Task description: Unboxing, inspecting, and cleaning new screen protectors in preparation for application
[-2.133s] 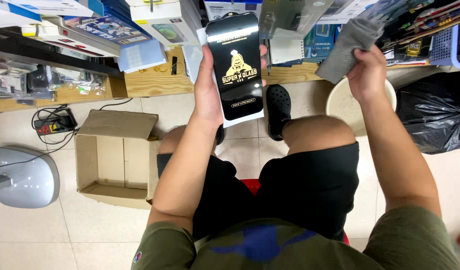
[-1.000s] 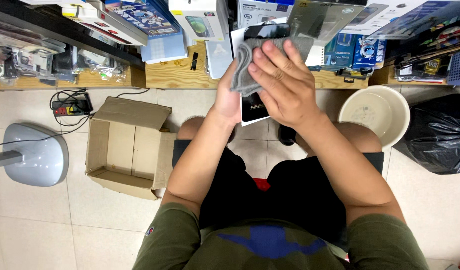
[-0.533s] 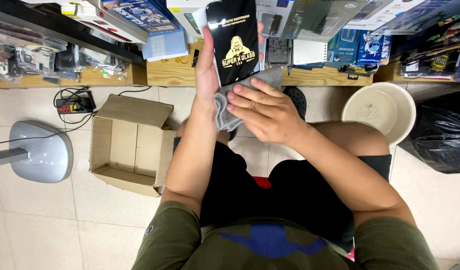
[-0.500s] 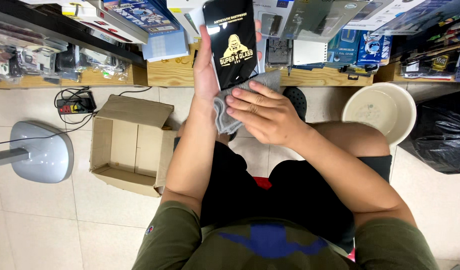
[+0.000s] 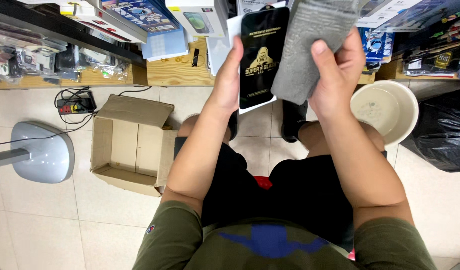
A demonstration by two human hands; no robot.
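Observation:
My left hand (image 5: 229, 80) holds up a flat black package with gold print (image 5: 262, 55), upright in front of me, with a white card behind it. My right hand (image 5: 335, 70) grips a folded grey cloth (image 5: 310, 45) just to the right of the package, its edge touching or overlapping the package's right side. I am seated, with black shorts and black shoes below my arms.
An open, empty cardboard box (image 5: 132, 145) lies on the tiled floor at left, beside a grey fan base (image 5: 40, 152) and a power strip (image 5: 75, 105). A cream basin (image 5: 385, 110) and black bag (image 5: 440, 135) stand right. Low wooden shelves (image 5: 175, 70) with boxed goods run along the top.
My right hand has lifted the grey cloth from below the package up to its right side. The package stays upright in my left hand.

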